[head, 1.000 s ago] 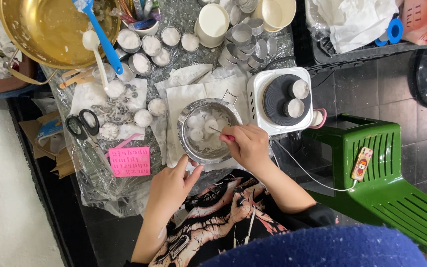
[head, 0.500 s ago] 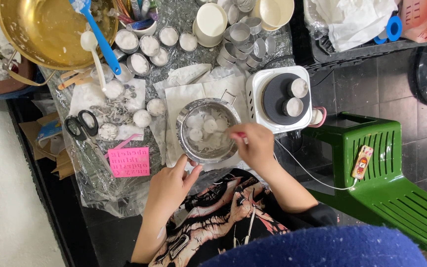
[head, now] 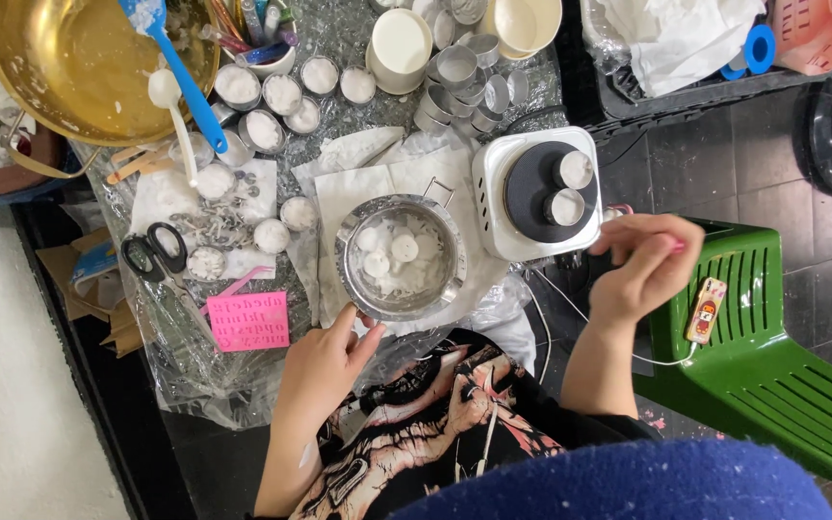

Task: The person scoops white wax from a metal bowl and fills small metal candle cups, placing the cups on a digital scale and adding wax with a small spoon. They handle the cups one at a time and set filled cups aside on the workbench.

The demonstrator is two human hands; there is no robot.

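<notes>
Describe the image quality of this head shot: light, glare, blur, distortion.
Head view: even, bright light with soft shadows; glare on the brass bowl and the crinkled plastic sheet; the right hand is slightly motion-blurred, while the left hand by the steel bowl is sharp; wide-angle lens bends the edges; the blue fabric at the bottom is soft, too close.

A round steel bowl sits upright on white paper, left of the white hotplate, holding white wax discs, perhaps candle pieces, lying loose inside.
</notes>
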